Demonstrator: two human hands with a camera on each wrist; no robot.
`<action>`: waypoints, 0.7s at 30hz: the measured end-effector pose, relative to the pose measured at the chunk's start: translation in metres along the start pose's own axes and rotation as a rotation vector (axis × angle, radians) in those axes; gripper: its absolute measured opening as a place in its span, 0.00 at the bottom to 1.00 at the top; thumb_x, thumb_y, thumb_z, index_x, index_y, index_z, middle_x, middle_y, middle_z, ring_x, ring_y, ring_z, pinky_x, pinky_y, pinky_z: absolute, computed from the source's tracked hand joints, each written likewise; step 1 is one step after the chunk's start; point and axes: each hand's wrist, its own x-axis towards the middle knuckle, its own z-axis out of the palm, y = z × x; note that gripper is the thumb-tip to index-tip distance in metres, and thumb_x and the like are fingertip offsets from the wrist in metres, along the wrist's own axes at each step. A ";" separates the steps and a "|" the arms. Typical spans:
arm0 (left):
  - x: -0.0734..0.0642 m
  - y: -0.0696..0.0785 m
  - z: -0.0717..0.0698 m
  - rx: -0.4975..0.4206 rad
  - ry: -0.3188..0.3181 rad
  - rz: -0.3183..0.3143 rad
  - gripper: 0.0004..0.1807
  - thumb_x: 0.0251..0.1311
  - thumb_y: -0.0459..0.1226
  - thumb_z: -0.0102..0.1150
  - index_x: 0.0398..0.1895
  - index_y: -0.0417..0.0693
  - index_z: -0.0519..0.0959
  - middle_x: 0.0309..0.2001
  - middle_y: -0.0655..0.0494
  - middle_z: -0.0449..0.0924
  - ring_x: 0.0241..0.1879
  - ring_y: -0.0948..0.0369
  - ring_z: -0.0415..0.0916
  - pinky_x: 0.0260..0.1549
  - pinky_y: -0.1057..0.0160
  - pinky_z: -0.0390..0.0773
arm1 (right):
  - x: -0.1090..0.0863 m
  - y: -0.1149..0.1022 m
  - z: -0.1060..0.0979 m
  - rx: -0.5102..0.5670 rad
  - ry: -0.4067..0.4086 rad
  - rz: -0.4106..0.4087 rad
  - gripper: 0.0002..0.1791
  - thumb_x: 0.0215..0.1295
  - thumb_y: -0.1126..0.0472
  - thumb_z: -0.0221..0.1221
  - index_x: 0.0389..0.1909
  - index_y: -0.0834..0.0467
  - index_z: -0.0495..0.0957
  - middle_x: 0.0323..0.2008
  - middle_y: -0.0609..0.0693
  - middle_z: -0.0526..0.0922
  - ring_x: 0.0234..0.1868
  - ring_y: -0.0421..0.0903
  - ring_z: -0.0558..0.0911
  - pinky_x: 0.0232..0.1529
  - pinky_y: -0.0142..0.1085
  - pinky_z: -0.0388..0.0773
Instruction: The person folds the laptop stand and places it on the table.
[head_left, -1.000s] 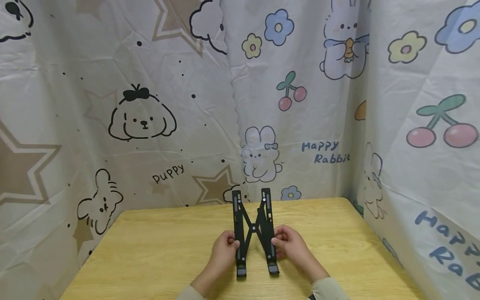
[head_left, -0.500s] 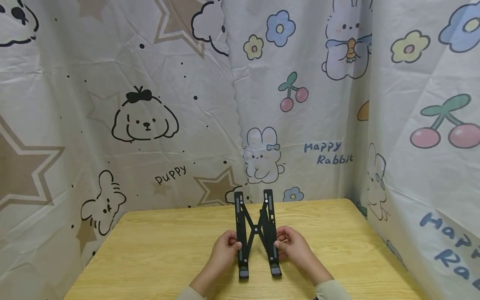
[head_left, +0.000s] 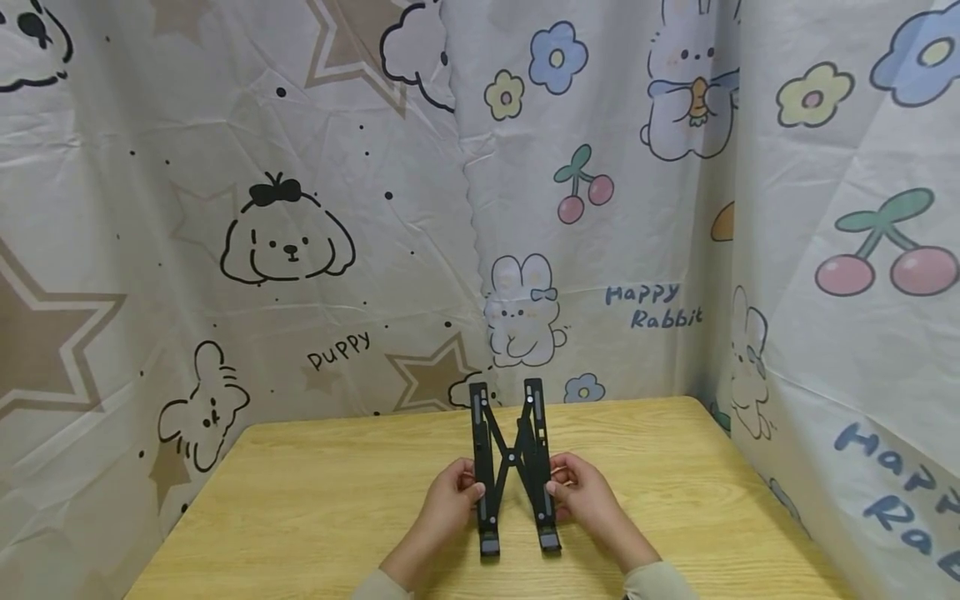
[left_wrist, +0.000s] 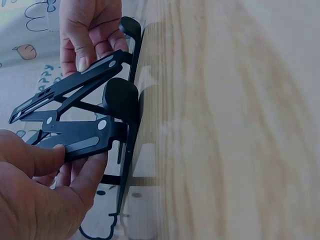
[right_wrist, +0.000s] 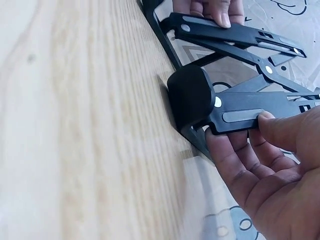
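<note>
A black folding laptop stand (head_left: 512, 457) stands on the table, its two side rails joined by crossed bars with a pivot in the middle. My left hand (head_left: 452, 500) pinches the left rail near its lower part, thumb on top and fingers beneath. On the other side, my right hand (head_left: 588, 496) grips the right rail the same way. Close up in the left wrist view, the left thumb presses beside a grey pad on the rail of the stand (left_wrist: 82, 137). The right wrist view shows the right thumb on the near rail, by a rounded front hook (right_wrist: 192, 95).
The light wood table (head_left: 322, 500) carries the stand near its middle. A cream cloth (head_left: 360, 250) printed with puppies, rabbits and cherries hangs behind the table and along both sides.
The two rails come very slightly closer together at the top. Both hands keep their hold on the stand, and the head view shifts a little.
</note>
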 end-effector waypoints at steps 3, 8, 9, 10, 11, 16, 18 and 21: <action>0.000 0.002 0.005 -0.014 -0.007 0.019 0.08 0.66 0.24 0.58 0.46 0.38 0.77 0.35 0.51 0.75 0.36 0.59 0.74 0.33 0.60 0.82 | -0.001 0.001 0.004 0.020 0.004 -0.014 0.13 0.69 0.73 0.60 0.53 0.64 0.76 0.36 0.57 0.79 0.29 0.47 0.81 0.27 0.45 0.83; 0.000 0.002 0.009 -0.029 -0.021 0.033 0.08 0.65 0.23 0.59 0.45 0.38 0.77 0.33 0.51 0.75 0.34 0.59 0.73 0.32 0.61 0.80 | -0.004 0.001 0.013 0.023 -0.015 -0.040 0.14 0.69 0.73 0.60 0.53 0.65 0.76 0.34 0.55 0.79 0.28 0.47 0.81 0.27 0.46 0.84; 0.000 0.001 0.010 -0.030 -0.025 0.033 0.08 0.65 0.23 0.60 0.45 0.38 0.77 0.33 0.52 0.75 0.34 0.59 0.74 0.32 0.61 0.80 | -0.004 0.002 0.015 0.023 -0.020 -0.044 0.14 0.69 0.73 0.60 0.53 0.65 0.77 0.34 0.55 0.79 0.29 0.47 0.81 0.27 0.46 0.84; 0.000 0.001 0.010 -0.031 -0.030 0.032 0.08 0.65 0.24 0.60 0.45 0.39 0.77 0.33 0.52 0.75 0.34 0.59 0.74 0.32 0.61 0.80 | -0.004 0.002 0.017 0.023 -0.024 -0.048 0.14 0.69 0.73 0.60 0.53 0.65 0.77 0.34 0.55 0.79 0.29 0.47 0.81 0.28 0.46 0.85; 0.000 0.000 0.010 -0.040 -0.037 0.027 0.08 0.65 0.24 0.60 0.45 0.39 0.78 0.33 0.52 0.74 0.35 0.59 0.74 0.32 0.61 0.80 | -0.005 0.002 0.019 0.025 -0.028 -0.052 0.14 0.69 0.73 0.60 0.54 0.65 0.77 0.34 0.54 0.79 0.29 0.47 0.82 0.28 0.47 0.85; 0.004 -0.001 0.007 -0.096 -0.088 0.022 0.09 0.67 0.25 0.59 0.48 0.40 0.78 0.36 0.50 0.74 0.36 0.58 0.75 0.34 0.58 0.84 | -0.003 0.003 0.028 0.041 -0.017 -0.068 0.14 0.69 0.73 0.60 0.54 0.65 0.77 0.34 0.55 0.80 0.30 0.47 0.83 0.29 0.49 0.86; 0.005 -0.002 0.006 -0.117 -0.109 0.021 0.10 0.68 0.25 0.58 0.50 0.40 0.78 0.37 0.50 0.75 0.37 0.57 0.76 0.35 0.56 0.86 | -0.002 0.004 0.032 0.038 -0.003 -0.074 0.15 0.69 0.72 0.61 0.55 0.65 0.78 0.34 0.55 0.80 0.30 0.47 0.83 0.29 0.48 0.87; 0.008 -0.001 0.006 -0.135 -0.125 0.013 0.10 0.69 0.26 0.57 0.51 0.40 0.77 0.38 0.49 0.75 0.37 0.57 0.78 0.35 0.53 0.87 | -0.001 0.004 0.036 0.027 0.023 -0.082 0.16 0.68 0.72 0.62 0.56 0.65 0.79 0.34 0.55 0.80 0.30 0.47 0.82 0.28 0.47 0.87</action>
